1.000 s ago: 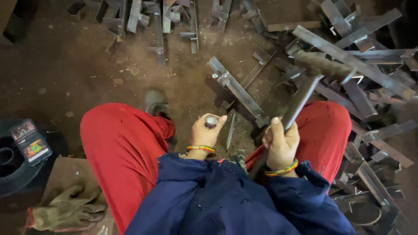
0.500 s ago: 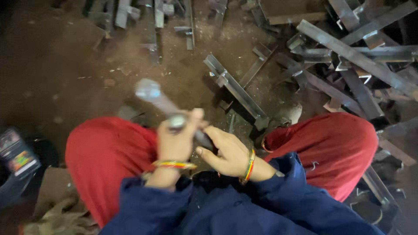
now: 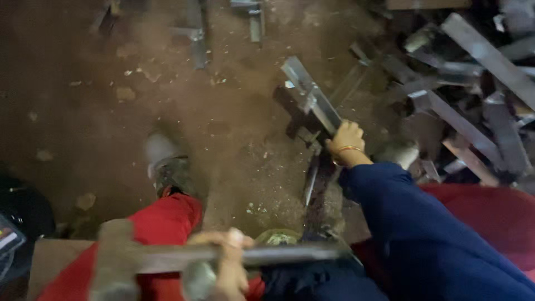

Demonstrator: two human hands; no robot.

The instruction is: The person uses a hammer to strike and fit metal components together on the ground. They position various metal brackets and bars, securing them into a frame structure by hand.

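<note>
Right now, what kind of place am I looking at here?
Likely a metal fabrication yard or workshop: bare dirt floor, a heap of steel angle pieces, and a hammer gripped in the left hand.

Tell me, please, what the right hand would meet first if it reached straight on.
The right hand already grips the angled metal bar; beyond that lies bare dirt floor, though depth is hard to judge.

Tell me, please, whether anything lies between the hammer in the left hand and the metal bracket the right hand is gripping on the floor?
Nothing visible does. The hammer is held in the left hand low over the red-trousered knee, and the right hand grips the metal bracket further out. Between them is only bare dirt floor with small debris.
</note>
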